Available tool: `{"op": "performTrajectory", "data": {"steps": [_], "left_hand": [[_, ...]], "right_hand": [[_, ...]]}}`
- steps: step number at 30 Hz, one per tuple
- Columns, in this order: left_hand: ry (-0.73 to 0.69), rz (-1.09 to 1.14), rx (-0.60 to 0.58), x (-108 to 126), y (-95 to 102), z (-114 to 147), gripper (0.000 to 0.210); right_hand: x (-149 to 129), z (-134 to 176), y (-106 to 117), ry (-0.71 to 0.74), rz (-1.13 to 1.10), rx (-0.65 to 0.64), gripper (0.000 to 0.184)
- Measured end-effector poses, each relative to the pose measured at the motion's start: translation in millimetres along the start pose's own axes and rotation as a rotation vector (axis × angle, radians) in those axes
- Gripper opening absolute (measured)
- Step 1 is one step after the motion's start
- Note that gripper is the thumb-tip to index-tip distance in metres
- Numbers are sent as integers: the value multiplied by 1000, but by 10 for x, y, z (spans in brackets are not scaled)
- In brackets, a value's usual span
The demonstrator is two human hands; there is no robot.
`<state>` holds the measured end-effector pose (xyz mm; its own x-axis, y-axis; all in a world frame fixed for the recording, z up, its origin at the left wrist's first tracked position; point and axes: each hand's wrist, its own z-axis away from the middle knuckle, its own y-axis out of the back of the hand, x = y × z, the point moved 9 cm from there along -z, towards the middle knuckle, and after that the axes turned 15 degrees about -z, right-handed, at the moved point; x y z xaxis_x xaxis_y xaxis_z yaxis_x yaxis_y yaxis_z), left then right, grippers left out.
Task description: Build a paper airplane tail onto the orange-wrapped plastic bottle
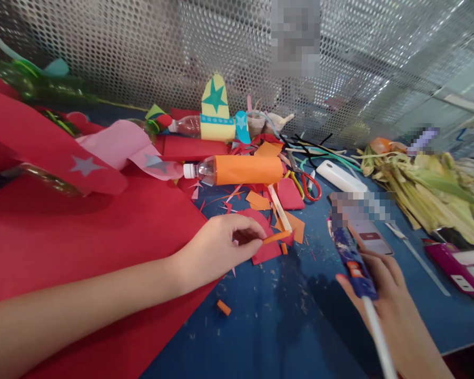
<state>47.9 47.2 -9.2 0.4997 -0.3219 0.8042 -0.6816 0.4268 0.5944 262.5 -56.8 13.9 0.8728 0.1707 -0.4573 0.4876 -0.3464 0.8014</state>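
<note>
My left hand (217, 247) pinches one end of a narrow orange paper strip (276, 237) between thumb and fingertips. The strip sticks out to the right, over red and orange paper scraps. In my right hand (387, 289) is a blue glue gun (352, 263) with an orange part on its side. A white glue stick (378, 337) runs from its near end. Beyond my left hand lies a plastic bottle (248, 169) wrapped in orange paper, white cap pointing left. A small rolled orange piece (223, 307) rests on the blue tabletop (256, 326).
Large red paper sheets (102, 237) cover the left side. Red-handled scissors (312, 188), a wooden stick (279, 208), a white power strip (342, 177) and a phone (369, 231) lie ahead. Dried husks (430, 184) and a magenta box (456, 268) are at right. Perforated metal (142, 52) stands behind.
</note>
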Motion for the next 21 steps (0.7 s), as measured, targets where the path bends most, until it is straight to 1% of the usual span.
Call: {"op": "performTrajectory", "data": {"steps": [1, 4, 7, 10, 13, 17, 21], "left_hand": [[-41, -87, 32, 29, 15, 7, 13], [-152, -247, 96, 123, 16, 41, 13], [-249, -315, 120, 225, -20, 89, 13], [-317, -352, 124, 303, -58, 134, 14], [-342, -382, 127, 315, -70, 148, 15], [-354, -409, 123, 278, -67, 131, 15], [-368, -421, 94, 264, -90, 124, 15]], "right_hand": [[44, -10, -39, 53, 49, -44, 19], [220, 12, -181, 107, 136, -159, 25], [319, 43, -263, 104, 139, -214, 26], [298, 41, -282, 117, 96, -256, 27], [233, 25, -272, 132, 55, -294, 30], [217, 28, -259, 82, 26, -331, 27], [211, 41, -245, 66, 8, -332, 25]]}}
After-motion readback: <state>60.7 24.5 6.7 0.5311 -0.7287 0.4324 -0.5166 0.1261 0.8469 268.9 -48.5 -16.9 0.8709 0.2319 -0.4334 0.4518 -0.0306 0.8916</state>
